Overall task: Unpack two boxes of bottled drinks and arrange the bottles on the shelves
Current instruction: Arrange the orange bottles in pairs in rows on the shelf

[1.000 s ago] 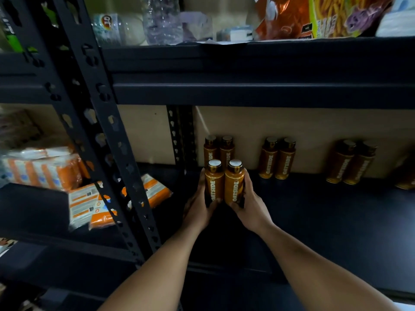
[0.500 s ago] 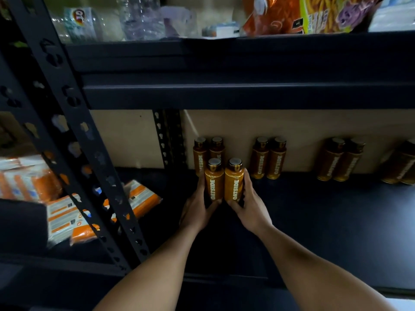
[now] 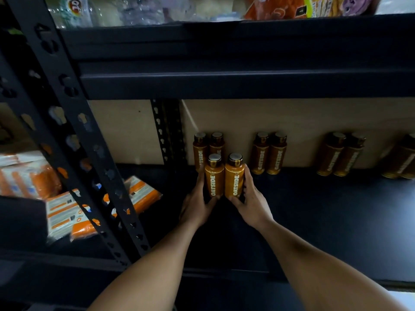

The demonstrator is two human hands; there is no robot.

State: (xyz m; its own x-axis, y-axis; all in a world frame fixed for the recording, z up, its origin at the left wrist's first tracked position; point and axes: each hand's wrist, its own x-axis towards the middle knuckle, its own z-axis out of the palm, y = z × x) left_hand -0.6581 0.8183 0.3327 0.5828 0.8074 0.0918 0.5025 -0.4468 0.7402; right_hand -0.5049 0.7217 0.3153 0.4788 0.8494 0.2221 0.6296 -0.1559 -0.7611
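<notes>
Two orange OATSIDE bottles stand upright side by side on the black shelf point(image 3: 325, 212). My left hand point(image 3: 197, 203) grips the left bottle point(image 3: 213, 178) and my right hand point(image 3: 251, 198) grips the right bottle point(image 3: 234, 176). Right behind them a pair of the same bottles point(image 3: 207, 149) stands against the back wall. Further right along the wall are a second pair point(image 3: 269, 153), a third pair point(image 3: 340, 156), and more bottles point(image 3: 402, 160) at the frame's right edge.
A black perforated upright post point(image 3: 85, 153) slants down at the left. Orange and white packets point(image 3: 94, 207) lie on the neighbouring shelf beyond it. The upper shelf beam point(image 3: 224, 84) hangs overhead, with snack bags point(image 3: 292, 5) and clear plastic bottles point(image 3: 134, 10) on top.
Both hands keep their hold on the two front bottles, which sit slightly closer to the pair at the back. The view has shifted a little to the right.
</notes>
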